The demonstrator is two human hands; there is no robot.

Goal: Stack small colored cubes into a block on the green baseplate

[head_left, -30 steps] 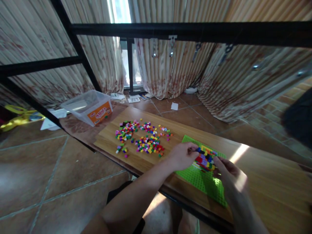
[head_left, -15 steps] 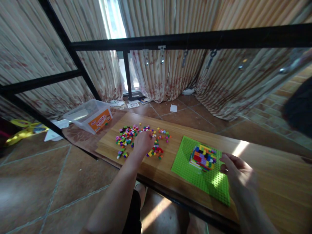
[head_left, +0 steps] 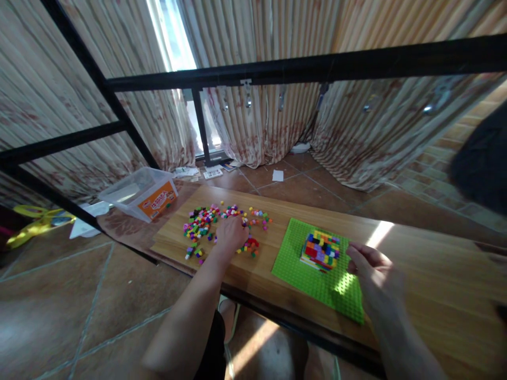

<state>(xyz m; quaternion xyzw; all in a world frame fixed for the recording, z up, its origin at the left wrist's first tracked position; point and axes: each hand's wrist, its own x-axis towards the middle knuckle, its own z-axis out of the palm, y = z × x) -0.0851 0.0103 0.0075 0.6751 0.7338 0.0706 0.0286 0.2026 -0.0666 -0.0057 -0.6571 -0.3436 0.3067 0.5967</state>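
Note:
My left hand (head_left: 232,234) reaches down into a spread of small colourful toy bricks (head_left: 200,224) on the wooden board. Its fingers are bent together over the bricks, and what they hold, if anything, is hidden. On a green studded baseplate (head_left: 293,274) stands a block built of many-coloured bricks (head_left: 321,251), its top a patchwork of red, purple, yellow and black. Just right of this block, above the baseplate's edge, is my right hand (head_left: 374,266). Thumb and fingers there are pinched together; whatever is between them is too small to make out.
A clear plastic box (head_left: 138,192) with an orange label stands at the board's far left end. Black metal bars (head_left: 277,74) run across behind the wooden board (head_left: 435,279). Curtains (head_left: 253,121) hang beyond, and papers (head_left: 278,175) lie on the tiled floor.
The whole view has shifted slightly, moving the bench scene a little left. My left hand stays among the loose bricks, and my right hand stays pinched beside the built block.

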